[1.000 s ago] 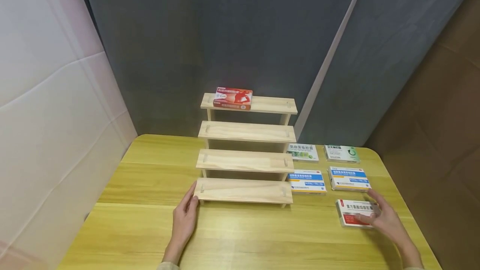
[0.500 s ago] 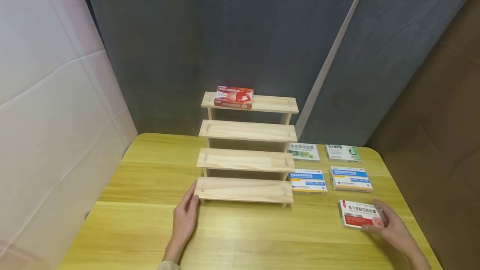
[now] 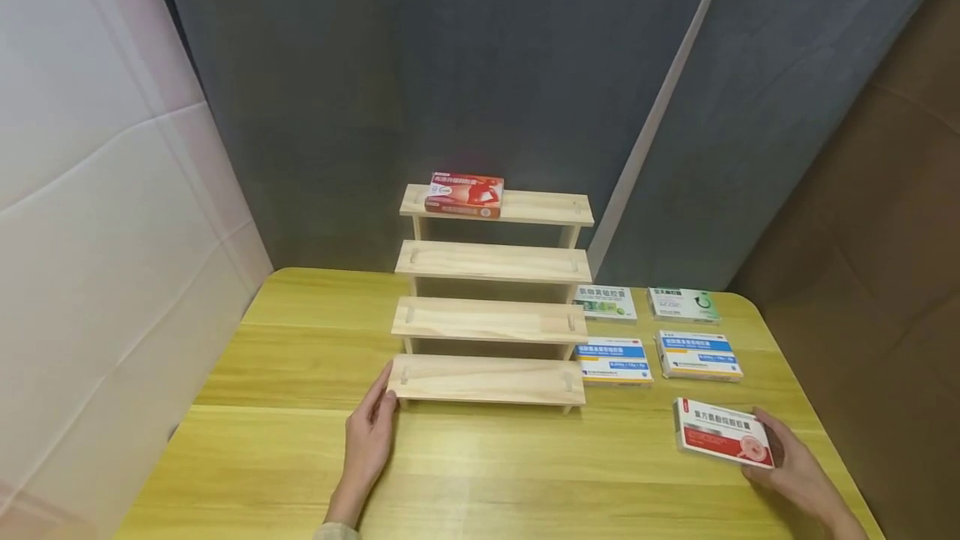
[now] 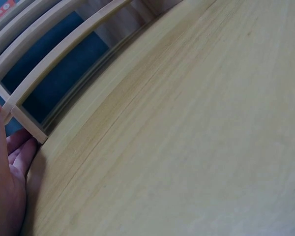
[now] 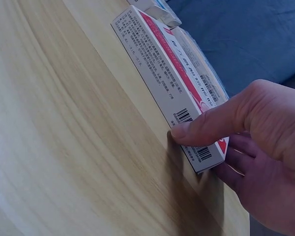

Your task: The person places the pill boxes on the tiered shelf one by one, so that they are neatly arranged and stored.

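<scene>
A red-and-white medicine box (image 3: 723, 432) is pinched at its right end by my right hand (image 3: 798, 469). In the right wrist view my thumb (image 5: 184, 130) presses the printed long side of that box (image 5: 157, 83), with the other fingers partly hidden behind it. My left hand (image 3: 369, 436) holds the left end of the lowest tier of a stepped wooden rack (image 3: 487, 380). Seen from the left wrist, its fingers (image 4: 22, 152) lie beside the rack's leg (image 4: 29, 125). On the top tier, toward the left, lies a red medicine box (image 3: 465, 195).
Right of the rack, two blue-and-white boxes (image 3: 697, 355) and two green-and-white boxes (image 3: 682, 304) lie on the wooden table (image 3: 300, 357); the rack partly covers the left ones. A dark curtain (image 3: 480, 65) hangs behind, with a white wall covering (image 3: 112, 190) at left.
My right hand has come onto the red-and-white box, gripped its right end and tilted it slightly. The left hand stays at the rack.
</scene>
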Demonstrator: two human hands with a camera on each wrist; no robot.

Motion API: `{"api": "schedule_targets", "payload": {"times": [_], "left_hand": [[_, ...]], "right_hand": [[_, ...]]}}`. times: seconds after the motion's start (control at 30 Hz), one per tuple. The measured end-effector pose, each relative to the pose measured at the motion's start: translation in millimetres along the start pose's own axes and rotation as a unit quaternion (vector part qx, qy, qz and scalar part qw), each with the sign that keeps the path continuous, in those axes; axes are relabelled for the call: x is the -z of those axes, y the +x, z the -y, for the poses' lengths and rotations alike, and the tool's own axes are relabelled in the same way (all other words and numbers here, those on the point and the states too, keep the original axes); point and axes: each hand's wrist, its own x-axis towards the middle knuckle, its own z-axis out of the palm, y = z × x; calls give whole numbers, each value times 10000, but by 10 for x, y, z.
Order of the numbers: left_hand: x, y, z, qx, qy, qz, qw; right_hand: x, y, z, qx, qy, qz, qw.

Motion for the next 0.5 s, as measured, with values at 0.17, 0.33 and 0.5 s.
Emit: {"api": "schedule_targets", "payload": {"times": [0.17, 0.33, 0.5], "left_hand": [[2, -2, 12, -15, 39, -24, 10000], [1, -1, 3, 1, 38, -33, 10000], [7, -7, -8, -24, 45, -38, 10000]], "right_hand": [[11, -7, -31, 122, -145, -146, 9997], [44, -5, -9, 32, -381, -102, 9992], [81, -10, -9, -342, -70, 59, 9994]]}}
